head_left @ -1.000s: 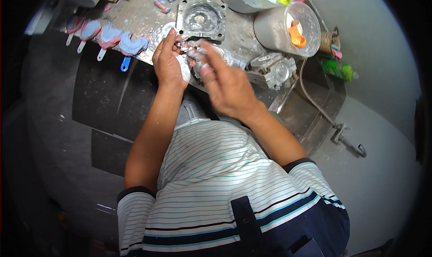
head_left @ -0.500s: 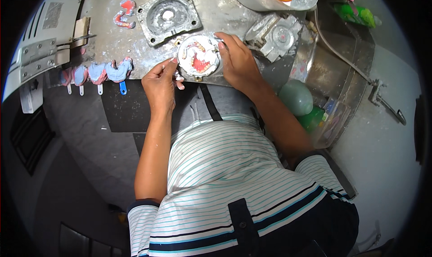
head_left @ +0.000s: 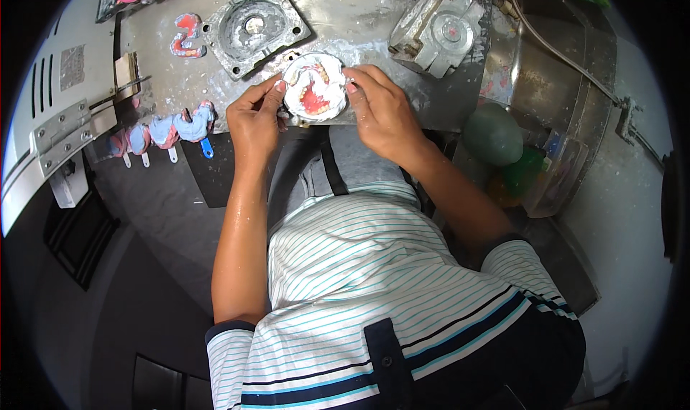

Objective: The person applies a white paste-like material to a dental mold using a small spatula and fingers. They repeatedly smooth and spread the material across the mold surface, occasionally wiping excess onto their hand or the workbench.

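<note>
A round metal flask half filled with white plaster (head_left: 292, 107) lies at the front edge of the bench. Set in it are a pink denture (head_left: 313, 102) with teeth and a smaller piece with teeth (head_left: 316, 71) above it. My left hand (head_left: 254, 120) is closed at the left rim, thumb and index finger pressed together against it. My right hand (head_left: 384, 114) grips the right rim between thumb and fingers. White smears mark the fingertips. Some of the curled left fingers are hidden.
An open square metal flask frame (head_left: 291, 30) lies behind, and another metal flask part (head_left: 453, 33) stands at the right. Dental impression trays (head_left: 192, 125) line the left front edge. A small red-and-blue piece (head_left: 188, 45) lies behind them. A greenish rounded bowl (head_left: 492, 133) sits below right.
The view has shifted a little. My left fingers have drawn up to the flask's left rim. My right fingers have come down along its right rim.
</note>
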### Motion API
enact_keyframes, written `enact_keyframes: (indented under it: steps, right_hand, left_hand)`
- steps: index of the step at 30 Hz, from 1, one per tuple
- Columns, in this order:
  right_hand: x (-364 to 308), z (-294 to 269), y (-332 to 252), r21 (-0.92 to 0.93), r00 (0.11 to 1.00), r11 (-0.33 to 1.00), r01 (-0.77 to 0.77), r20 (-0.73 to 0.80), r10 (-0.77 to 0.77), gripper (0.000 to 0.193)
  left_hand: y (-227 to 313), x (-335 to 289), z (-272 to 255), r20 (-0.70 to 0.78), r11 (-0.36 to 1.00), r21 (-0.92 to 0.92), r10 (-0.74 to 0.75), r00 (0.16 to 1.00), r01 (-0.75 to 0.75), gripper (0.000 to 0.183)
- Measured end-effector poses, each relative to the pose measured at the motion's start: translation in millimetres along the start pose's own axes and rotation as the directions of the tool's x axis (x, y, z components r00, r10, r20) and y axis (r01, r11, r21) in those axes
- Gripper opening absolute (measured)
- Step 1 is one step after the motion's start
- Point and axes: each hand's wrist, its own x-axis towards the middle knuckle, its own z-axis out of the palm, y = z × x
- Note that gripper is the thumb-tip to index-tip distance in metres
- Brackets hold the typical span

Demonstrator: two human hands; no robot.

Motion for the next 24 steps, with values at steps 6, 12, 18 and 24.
enact_keyframes:
  steps: [6,12,18,24]
  right_hand:
    - [3.6,-23.2,-5.4,-0.013,0.986,0.998,-0.058,0.157,0.059,0.026]
    - [4.7,-16.8,-13.5,-0.189,0.987,0.982,0.02,0.159,0.01,0.051]
    - [-3.1,-5.6,-5.9,-0.195,0.991,0.98,0.029,0.133,-0.003,0.055]
    - [-4.1,-4.3,-4.4,-0.189,0.998,0.982,0.027,0.052,-0.017,0.049]
  left_hand:
    - [5.9,18.4,-11.3,0.09,0.99,0.097,0.097,0.991,-0.106,0.018]
    - [-0.7,23.4,-16.4,0.136,0.994,0.078,0.07,0.988,-0.082,0.025]
    - [-12.1,29.4,-22.3,0.133,0.987,0.08,0.131,0.982,-0.142,0.027]
    - [-11.2,30.1,-23.7,0.14,0.984,0.106,0.125,0.982,-0.14,0.025]
